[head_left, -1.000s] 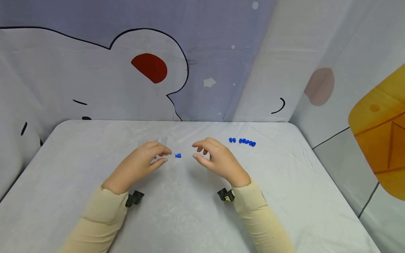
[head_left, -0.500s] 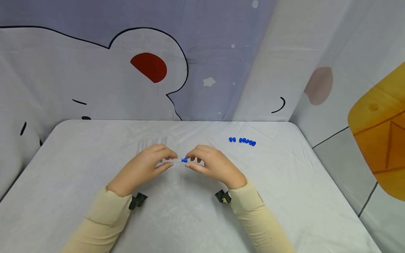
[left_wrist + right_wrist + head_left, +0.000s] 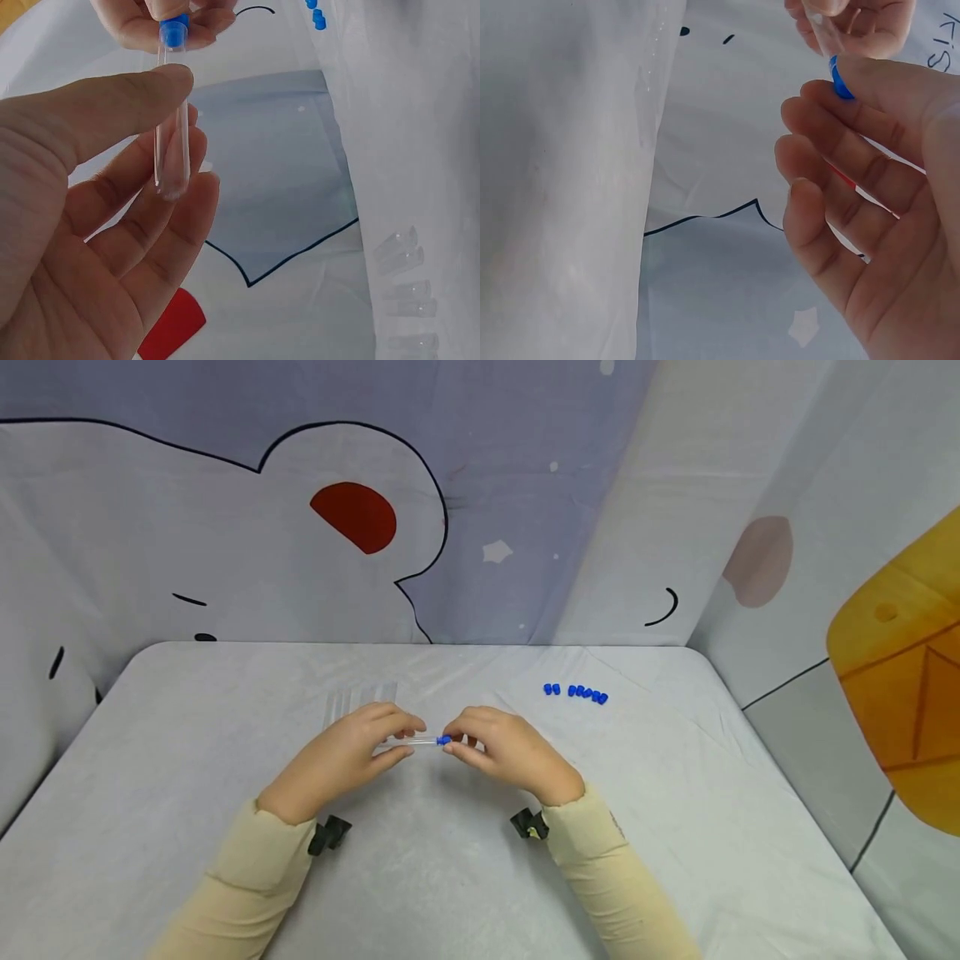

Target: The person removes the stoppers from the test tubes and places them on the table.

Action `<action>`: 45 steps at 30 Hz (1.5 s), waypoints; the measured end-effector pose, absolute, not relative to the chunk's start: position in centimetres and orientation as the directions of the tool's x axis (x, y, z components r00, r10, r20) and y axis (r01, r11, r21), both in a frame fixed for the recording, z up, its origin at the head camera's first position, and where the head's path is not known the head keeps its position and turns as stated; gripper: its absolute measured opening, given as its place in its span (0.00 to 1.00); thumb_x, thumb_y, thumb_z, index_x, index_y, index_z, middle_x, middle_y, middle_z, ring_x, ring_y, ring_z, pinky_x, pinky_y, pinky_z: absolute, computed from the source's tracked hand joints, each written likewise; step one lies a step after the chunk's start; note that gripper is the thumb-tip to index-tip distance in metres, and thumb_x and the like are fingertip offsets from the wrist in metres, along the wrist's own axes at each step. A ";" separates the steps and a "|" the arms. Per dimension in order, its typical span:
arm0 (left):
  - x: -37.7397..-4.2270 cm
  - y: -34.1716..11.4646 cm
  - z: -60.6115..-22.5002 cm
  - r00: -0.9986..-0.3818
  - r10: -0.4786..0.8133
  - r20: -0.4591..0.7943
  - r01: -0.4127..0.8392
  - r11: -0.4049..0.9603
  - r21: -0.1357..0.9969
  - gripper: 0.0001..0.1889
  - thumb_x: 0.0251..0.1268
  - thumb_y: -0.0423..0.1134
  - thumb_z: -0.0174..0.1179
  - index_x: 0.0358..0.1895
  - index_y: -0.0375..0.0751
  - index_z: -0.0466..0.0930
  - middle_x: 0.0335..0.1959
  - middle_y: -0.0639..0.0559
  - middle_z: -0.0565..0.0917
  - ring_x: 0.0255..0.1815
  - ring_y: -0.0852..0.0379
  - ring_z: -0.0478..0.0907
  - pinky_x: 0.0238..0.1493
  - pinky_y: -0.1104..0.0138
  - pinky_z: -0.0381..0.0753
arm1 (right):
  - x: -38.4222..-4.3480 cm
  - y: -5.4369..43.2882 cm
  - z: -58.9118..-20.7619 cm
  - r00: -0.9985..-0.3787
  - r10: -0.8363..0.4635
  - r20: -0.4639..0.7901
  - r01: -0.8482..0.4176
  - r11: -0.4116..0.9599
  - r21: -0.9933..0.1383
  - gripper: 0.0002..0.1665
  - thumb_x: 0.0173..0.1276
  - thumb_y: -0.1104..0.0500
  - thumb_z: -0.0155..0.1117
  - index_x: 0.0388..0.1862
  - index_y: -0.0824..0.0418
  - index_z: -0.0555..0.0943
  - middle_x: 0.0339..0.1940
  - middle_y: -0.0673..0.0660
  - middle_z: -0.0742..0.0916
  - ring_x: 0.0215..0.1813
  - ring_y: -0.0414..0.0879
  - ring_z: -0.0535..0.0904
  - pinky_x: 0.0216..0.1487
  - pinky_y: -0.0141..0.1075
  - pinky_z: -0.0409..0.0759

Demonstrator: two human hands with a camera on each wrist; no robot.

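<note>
My left hand [image 3: 347, 758] pinches a clear test tube [image 3: 173, 161] between thumb and fingertips, its rounded end toward the palm. A blue stopper [image 3: 174, 31] sits in the tube's mouth. Thumb and index finger of my right hand [image 3: 517, 753] pinch that stopper, which shows as a blue end [image 3: 841, 81] in the right wrist view. In the head view the tube lies nearly level between both hands, above the table. How deep the stopper goes into the tube is hard to tell.
Several clear test tubes [image 3: 362, 695] lie in a row on the white-covered table [image 3: 480, 877], behind my left hand. Several loose blue stoppers [image 3: 581, 692] lie at the back right. A printed cloth wall [image 3: 525, 527] closes off the back.
The hands have come together. A second ago the blue stopper showed in the gap between them; now the right hand pinches it at the tube's mouth. The row of tubes is more exposed.
</note>
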State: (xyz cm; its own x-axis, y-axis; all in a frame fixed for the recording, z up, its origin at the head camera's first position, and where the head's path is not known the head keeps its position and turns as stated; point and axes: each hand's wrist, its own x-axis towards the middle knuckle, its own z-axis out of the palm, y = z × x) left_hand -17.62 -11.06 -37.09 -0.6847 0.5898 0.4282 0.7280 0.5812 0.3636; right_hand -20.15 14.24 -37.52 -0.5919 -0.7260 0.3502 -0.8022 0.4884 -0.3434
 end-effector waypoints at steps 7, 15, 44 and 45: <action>-17.7 -11.2 -37.0 -0.715 0.585 0.383 0.699 0.618 0.361 0.12 0.60 0.27 0.72 0.46 0.39 0.84 0.42 0.50 0.84 0.43 0.54 0.81 0.46 0.60 0.83 | -20.4 14.3 -37.7 -0.593 -0.719 0.363 -0.803 0.494 -0.335 0.05 0.74 0.57 0.66 0.42 0.58 0.85 0.35 0.47 0.84 0.38 0.43 0.81 0.40 0.28 0.78; -17.6 -11.2 -36.9 -0.723 0.592 0.357 0.691 0.615 0.380 0.11 0.60 0.27 0.71 0.44 0.40 0.85 0.40 0.51 0.84 0.42 0.55 0.80 0.45 0.61 0.83 | -20.5 14.3 -37.8 -0.591 -0.728 0.347 -0.801 0.481 -0.356 0.06 0.74 0.57 0.66 0.43 0.58 0.85 0.35 0.46 0.83 0.37 0.43 0.80 0.39 0.28 0.77; -17.8 -11.0 -37.3 -0.686 0.602 0.409 0.727 0.564 0.391 0.09 0.61 0.28 0.70 0.44 0.39 0.85 0.38 0.55 0.82 0.40 0.58 0.79 0.42 0.64 0.82 | -20.8 14.8 -38.3 -0.488 -0.694 0.529 -0.873 0.388 -0.296 0.04 0.68 0.62 0.70 0.36 0.60 0.90 0.29 0.48 0.86 0.29 0.44 0.78 0.31 0.27 0.73; -17.8 -11.0 -37.3 -0.689 0.601 0.405 0.725 0.565 0.394 0.09 0.61 0.28 0.70 0.44 0.39 0.85 0.38 0.54 0.83 0.40 0.57 0.79 0.43 0.64 0.82 | -20.8 14.8 -38.3 -0.485 -0.691 0.535 -0.874 0.386 -0.295 0.04 0.67 0.62 0.70 0.35 0.60 0.90 0.29 0.48 0.86 0.29 0.44 0.78 0.32 0.27 0.73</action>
State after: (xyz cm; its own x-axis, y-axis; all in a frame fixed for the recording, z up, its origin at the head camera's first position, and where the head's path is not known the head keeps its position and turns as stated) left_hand -17.77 -10.97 -37.27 -0.6888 0.6011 0.4053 0.7249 0.5650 0.3941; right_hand -20.84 14.82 -38.26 -0.4854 -0.6914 0.5351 -0.8743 0.3858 -0.2946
